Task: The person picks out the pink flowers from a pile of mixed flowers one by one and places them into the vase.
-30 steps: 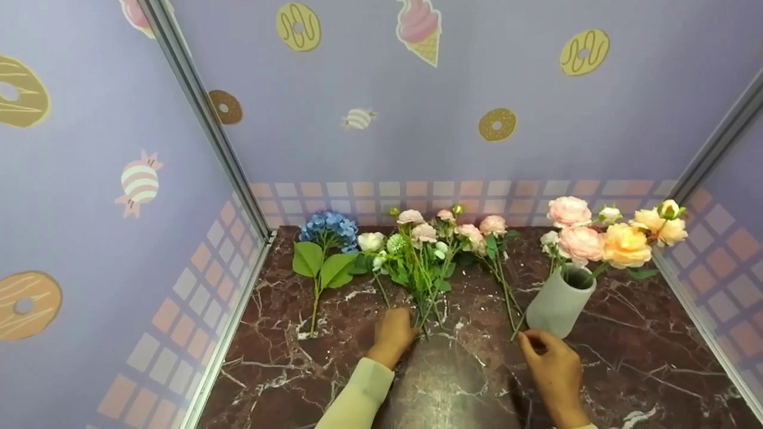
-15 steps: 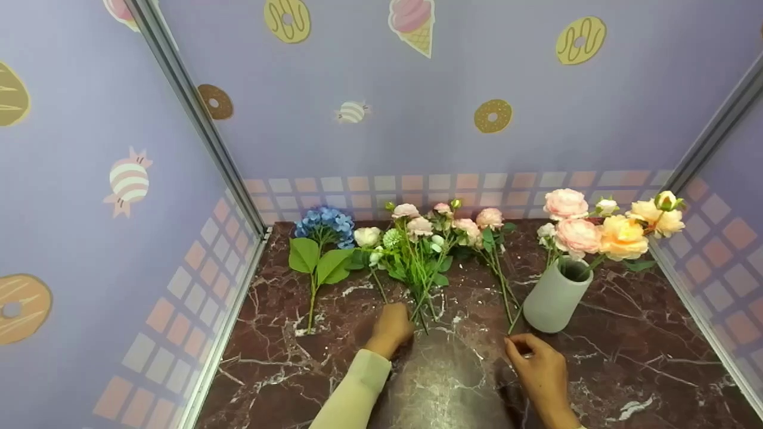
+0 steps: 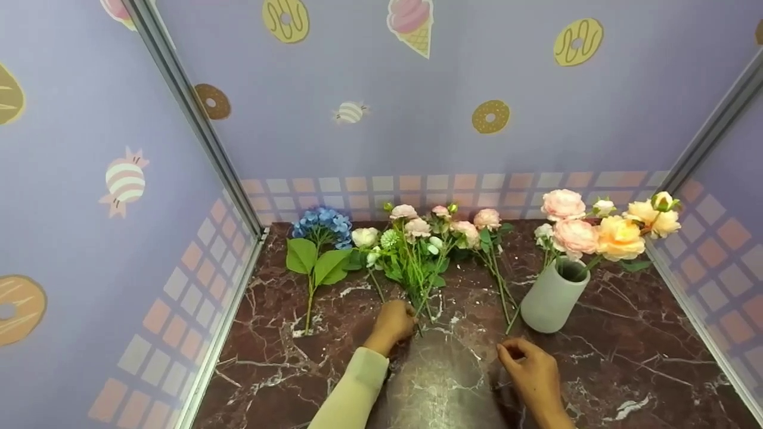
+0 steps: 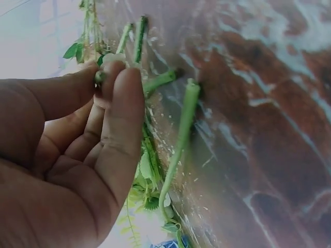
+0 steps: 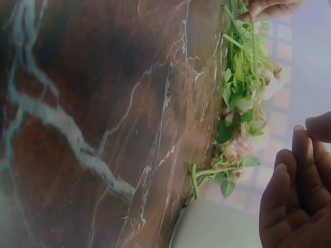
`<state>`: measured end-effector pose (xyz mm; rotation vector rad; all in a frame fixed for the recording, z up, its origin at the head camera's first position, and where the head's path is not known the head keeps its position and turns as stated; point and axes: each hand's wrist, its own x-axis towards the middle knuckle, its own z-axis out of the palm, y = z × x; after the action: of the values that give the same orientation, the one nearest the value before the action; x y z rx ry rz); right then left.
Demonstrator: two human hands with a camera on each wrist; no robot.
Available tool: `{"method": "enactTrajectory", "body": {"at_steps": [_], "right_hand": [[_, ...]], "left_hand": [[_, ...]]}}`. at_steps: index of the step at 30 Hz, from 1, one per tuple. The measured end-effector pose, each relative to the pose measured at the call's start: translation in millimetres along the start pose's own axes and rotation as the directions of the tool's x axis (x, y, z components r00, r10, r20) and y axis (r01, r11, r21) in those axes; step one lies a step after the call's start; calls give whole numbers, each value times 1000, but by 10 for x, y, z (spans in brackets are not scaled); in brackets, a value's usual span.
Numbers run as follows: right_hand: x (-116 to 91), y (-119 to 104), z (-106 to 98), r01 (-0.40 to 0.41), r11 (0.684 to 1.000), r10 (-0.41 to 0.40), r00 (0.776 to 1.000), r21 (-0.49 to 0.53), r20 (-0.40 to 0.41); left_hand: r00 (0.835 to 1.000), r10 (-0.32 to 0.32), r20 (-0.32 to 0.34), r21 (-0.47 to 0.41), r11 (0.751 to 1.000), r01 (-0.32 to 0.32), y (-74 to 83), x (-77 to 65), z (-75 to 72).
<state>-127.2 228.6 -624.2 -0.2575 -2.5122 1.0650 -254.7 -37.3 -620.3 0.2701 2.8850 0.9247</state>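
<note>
My left hand (image 3: pixel 392 326) is at the lower ends of the middle flowers, low over the table. In the left wrist view its thumb and fingers pinch the cut end of a green flower stem (image 4: pixel 100 78); several other stem ends (image 4: pixel 190 90) lie beside it. Pale pink roses (image 3: pixel 416 229), a white flower (image 3: pixel 365 237) and grassy greenery (image 3: pixel 415 271) spread out beyond that hand. My right hand (image 3: pixel 532 369) hovers in front of two crossed stems (image 3: pixel 503 298) of a pink rose (image 3: pixel 487 218), holding nothing. Its fingers are loosely curled, thumb near the index fingertip (image 5: pixel 299 129).
A pale grey vase (image 3: pixel 548 298) with pink, white and yellow-orange flowers (image 3: pixel 622 238) stands at the right. On the left lies a blue hydrangea (image 3: pixel 325 227) with broad leaves. Patterned panels (image 3: pixel 381 143) enclose the dark marbled table (image 3: pixel 286 381) at the back and sides.
My right hand has drawn back and leftward, away from the crossed stem ends and the vase. The left hand stays at the middle stems, turned slightly. The head view has shifted a little.
</note>
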Motion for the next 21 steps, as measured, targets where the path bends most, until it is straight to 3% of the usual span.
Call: {"method": "enactTrajectory", "body": {"at_steps": [5, 13, 21], "right_hand": [[-12, -9, 8, -23, 1000, 23, 999, 6, 26], [-7, -32, 24, -29, 1000, 29, 999, -5, 31], [14, -57, 9, -31, 1000, 30, 999, 7, 38]], "left_hand": [[999, -40, 26, -146, 988, 43, -25, -62, -23], [997, -65, 52, -266, 961, 76, -46, -206, -19], [1000, -1, 29, -280, 960, 9, -10, -386, -11]]}}
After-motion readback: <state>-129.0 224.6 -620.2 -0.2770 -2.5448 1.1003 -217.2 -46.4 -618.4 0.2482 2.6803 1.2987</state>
